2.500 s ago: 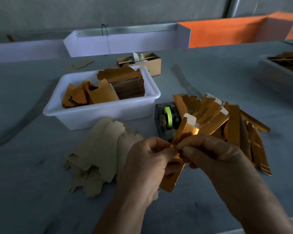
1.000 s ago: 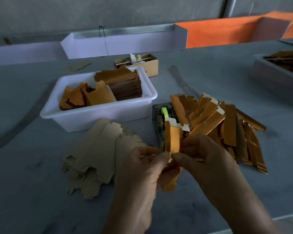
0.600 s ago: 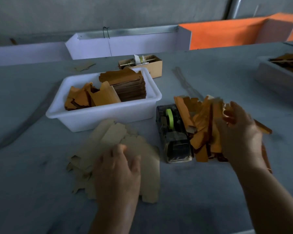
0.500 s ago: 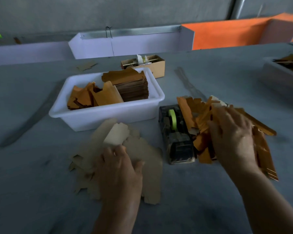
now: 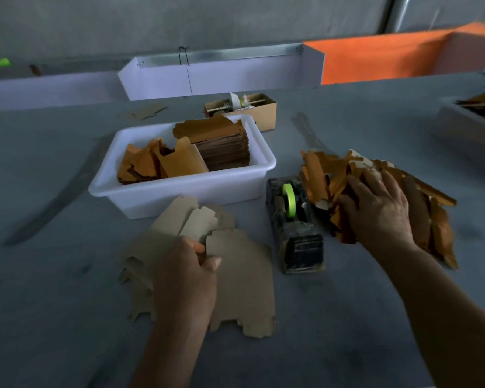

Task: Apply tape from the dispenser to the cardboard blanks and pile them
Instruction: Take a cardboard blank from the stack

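A dark tape dispenser (image 5: pixel 294 228) with a green roll stands at the table's centre. To its left lies a spread of flat brown cardboard blanks (image 5: pixel 241 278). My left hand (image 5: pixel 186 275) lies on that spread and pinches the edge of one blank between thumb and fingers. Right of the dispenser is a loose pile of golden folded blanks (image 5: pixel 429 217). My right hand (image 5: pixel 375 208) rests on that pile with its fingers spread flat.
A white tub (image 5: pixel 179 191) behind the brown blanks holds more golden blanks, some stacked. A small cardboard box (image 5: pixel 263 113) sits behind it. Another tray (image 5: pixel 459 127) stands at the right edge. White and orange bins line the back.
Both hands held one golden folded blank earlier. It now lies on the right pile under my right hand, and my left hand has moved onto the brown blanks and taken hold of one.
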A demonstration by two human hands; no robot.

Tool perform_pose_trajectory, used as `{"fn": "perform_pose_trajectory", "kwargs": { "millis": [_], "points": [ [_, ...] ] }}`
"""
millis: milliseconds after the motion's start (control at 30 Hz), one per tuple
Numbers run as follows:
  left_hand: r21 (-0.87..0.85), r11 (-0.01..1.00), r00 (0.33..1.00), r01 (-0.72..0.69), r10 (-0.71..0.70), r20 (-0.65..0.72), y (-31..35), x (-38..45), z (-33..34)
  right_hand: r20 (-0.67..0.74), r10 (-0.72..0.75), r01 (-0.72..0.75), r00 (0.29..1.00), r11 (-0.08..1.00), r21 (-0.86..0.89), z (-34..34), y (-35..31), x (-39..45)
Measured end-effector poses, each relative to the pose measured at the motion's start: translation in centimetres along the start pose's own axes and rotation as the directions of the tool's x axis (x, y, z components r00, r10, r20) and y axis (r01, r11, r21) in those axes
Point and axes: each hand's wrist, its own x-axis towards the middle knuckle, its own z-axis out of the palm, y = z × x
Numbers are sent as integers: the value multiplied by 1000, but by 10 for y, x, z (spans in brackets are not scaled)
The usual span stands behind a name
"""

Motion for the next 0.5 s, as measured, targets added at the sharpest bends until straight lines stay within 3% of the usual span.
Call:
{"fn": "perform_pose_trajectory", "kwargs": {
  "millis": [233,367,500],
  "points": [
    [70,997,996,9,-15,89,9,-6,2,-152,23,16,988,968,249,-17,-20,-48],
    [-51,998,998,31,-28,62,7,3,2,-109,92,-47,990,934,355,-15,-31,-73],
    [-98,995,999,29,-26,35,-1,7,-1,-168,122,-48,978,920,390,-21,-34,-80]
  ]
}}
